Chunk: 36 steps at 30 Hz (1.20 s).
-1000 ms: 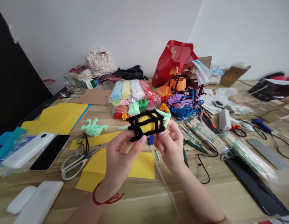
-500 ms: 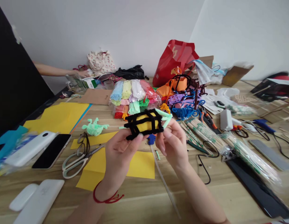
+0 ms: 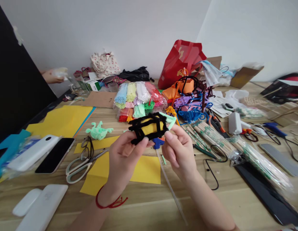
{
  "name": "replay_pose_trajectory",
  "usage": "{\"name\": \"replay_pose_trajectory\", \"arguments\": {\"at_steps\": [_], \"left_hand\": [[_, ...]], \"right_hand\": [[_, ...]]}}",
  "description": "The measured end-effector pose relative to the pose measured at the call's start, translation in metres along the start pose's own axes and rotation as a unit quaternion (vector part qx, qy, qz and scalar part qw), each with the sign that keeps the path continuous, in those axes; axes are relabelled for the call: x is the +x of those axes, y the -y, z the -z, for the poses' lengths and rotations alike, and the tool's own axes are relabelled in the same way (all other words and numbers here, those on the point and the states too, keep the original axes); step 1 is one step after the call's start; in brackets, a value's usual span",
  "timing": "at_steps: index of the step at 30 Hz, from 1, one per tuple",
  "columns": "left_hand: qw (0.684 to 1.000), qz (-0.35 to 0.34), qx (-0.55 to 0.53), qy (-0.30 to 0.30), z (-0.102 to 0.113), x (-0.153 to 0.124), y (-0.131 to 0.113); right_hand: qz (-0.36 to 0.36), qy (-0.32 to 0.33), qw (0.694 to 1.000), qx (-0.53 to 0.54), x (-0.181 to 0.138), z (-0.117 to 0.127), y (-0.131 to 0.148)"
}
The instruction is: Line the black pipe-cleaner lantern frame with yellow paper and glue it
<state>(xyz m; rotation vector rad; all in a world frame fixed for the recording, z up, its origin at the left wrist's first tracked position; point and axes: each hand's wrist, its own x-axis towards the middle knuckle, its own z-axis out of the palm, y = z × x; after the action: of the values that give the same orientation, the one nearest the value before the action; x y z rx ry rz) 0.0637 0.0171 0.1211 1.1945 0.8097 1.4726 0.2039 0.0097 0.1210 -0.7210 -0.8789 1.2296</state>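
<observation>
I hold a small craft piece (image 3: 150, 127) in front of me above the wooden table (image 3: 149, 205). It is a yellow body wrapped in a cage of black pipe cleaners, with a light green pipe cleaner (image 3: 170, 120) sticking out on its right. My left hand (image 3: 123, 157), with a red string round the wrist, pinches the black frame from below on the left. My right hand (image 3: 179, 150) has its fingers curled at the piece's right end, thumb and forefinger touching it near the green part.
Yellow paper sheets (image 3: 144, 170), scissors (image 3: 79, 163), glasses (image 3: 87, 146), a black phone (image 3: 55, 155) and white cases (image 3: 40, 205) lie left and below. Packs of coloured pipe cleaners (image 3: 139, 98), a red bag (image 3: 182, 61), bundled sticks (image 3: 211, 136) and cables lie behind and right. Another person's hand (image 3: 51, 75) is far left.
The craft piece has turned and dropped slightly in my hands. My right hand's fingers have shifted lower at its right end. The other person's arm at far left has drawn back, now holding something pale.
</observation>
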Motion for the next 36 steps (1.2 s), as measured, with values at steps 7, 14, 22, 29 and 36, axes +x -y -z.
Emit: {"name": "replay_pose_trajectory", "arguments": {"at_steps": [7, 14, 22, 29, 36], "left_hand": [[0.999, -0.030, -0.014, -0.006, -0.001, 0.001, -0.003], [0.999, -0.030, -0.016, -0.004, 0.001, 0.002, -0.004], [1.000, -0.012, 0.009, 0.012, 0.004, 0.001, -0.008], [0.988, 0.098, -0.062, 0.100, 0.013, 0.005, -0.014], [0.978, 0.091, -0.101, 0.159, 0.014, 0.006, -0.025]], "right_hand": [[-0.031, 0.021, 0.999, -0.001, -0.001, -0.001, 0.005], [-0.015, 0.030, 0.998, -0.053, -0.002, 0.005, 0.004], [-0.022, 0.039, 0.999, -0.026, 0.001, 0.005, 0.005], [0.066, 0.041, 0.993, -0.086, 0.000, 0.010, 0.004], [0.113, 0.026, 0.980, -0.160, -0.001, 0.010, 0.004]]}}
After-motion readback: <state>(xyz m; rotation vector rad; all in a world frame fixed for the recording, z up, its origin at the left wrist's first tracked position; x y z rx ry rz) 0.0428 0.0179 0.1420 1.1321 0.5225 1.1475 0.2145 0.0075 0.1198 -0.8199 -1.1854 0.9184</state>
